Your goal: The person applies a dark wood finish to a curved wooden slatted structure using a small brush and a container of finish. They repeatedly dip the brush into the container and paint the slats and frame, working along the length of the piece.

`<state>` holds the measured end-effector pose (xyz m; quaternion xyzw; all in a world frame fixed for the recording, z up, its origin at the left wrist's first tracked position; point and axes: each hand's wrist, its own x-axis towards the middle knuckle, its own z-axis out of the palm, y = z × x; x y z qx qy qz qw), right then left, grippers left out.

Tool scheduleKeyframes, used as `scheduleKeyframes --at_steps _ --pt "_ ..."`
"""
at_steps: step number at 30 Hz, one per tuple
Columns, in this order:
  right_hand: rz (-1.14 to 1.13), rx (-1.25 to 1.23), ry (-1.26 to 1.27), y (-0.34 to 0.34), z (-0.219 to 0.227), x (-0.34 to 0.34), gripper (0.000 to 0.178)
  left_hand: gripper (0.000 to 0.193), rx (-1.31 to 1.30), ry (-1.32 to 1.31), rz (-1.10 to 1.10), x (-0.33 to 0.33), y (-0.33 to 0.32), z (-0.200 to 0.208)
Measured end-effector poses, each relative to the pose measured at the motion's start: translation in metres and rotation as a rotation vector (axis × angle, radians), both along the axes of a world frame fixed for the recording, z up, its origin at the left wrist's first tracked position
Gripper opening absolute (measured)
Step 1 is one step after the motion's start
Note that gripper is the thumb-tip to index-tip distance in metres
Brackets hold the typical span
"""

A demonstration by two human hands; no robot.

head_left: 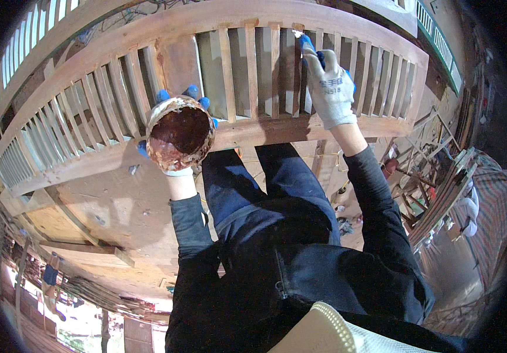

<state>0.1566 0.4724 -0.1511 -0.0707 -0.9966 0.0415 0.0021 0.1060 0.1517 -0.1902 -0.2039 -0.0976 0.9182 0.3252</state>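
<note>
A round, crusted bowl (154, 154) with dark reddish-brown stuff coating its inside sits in my left hand (192, 92), whose gloved blue fingertips wrap its outer wall. My right hand (331, 82), in a white glove with blue fingers, reaches to the top of a slat on a wooden slatted panel (180, 62). Its fingers close on a small whitish wad (298, 34), pressed near where the slat meets the upper rail; I cannot make out the material. That slat (294, 73) and a few beside it look darker and browner than the pale ones farther out.
Other slatted panels stand beyond, a pale one (27, 44) at far left and a green-edged one (441, 41) at far right. Stacked timber (444, 197) lies to the right near a striped sheet (491, 206). Boards (89, 254) rest on the ground at left.
</note>
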Motion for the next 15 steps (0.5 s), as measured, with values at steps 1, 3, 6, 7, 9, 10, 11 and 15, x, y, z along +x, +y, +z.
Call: scheduleKeyframes --at_steps 1,3,6,7,9,10,11,15 --pt "-0.019 -0.055 0.014 0.000 0.008 -0.003 0.054 0.065 -0.004 0.007 -0.002 0.000 -0.001 0.000" --pt "-0.038 -0.116 0.066 0.002 0.012 -0.008 0.055 0.056 -0.035 0.038 -0.007 0.001 -0.003 0.005" --pt "-0.115 -0.037 0.020 0.003 0.016 -0.025 0.046 0.046 -0.058 0.080 -0.027 -0.003 -0.004 0.004" --pt "-0.045 0.001 -0.025 0.009 0.005 -0.018 0.046 0.045 -0.040 0.072 -0.034 -0.003 -0.003 0.001" --pt "-0.018 0.014 -0.032 0.003 0.005 -0.006 0.049 0.043 -0.006 0.043 -0.038 -0.003 0.000 0.000" --pt "-0.012 -0.013 -0.024 0.000 0.007 -0.003 0.053 0.043 -0.005 0.038 -0.039 -0.003 0.000 0.001" --pt "-0.028 -0.037 -0.006 0.001 0.012 -0.003 0.051 0.043 -0.002 0.036 -0.038 -0.003 0.001 0.001" --pt "-0.049 -0.052 0.079 0.009 0.024 -0.023 0.045 0.041 -0.106 -0.093 -0.063 -0.006 -0.010 -0.003"
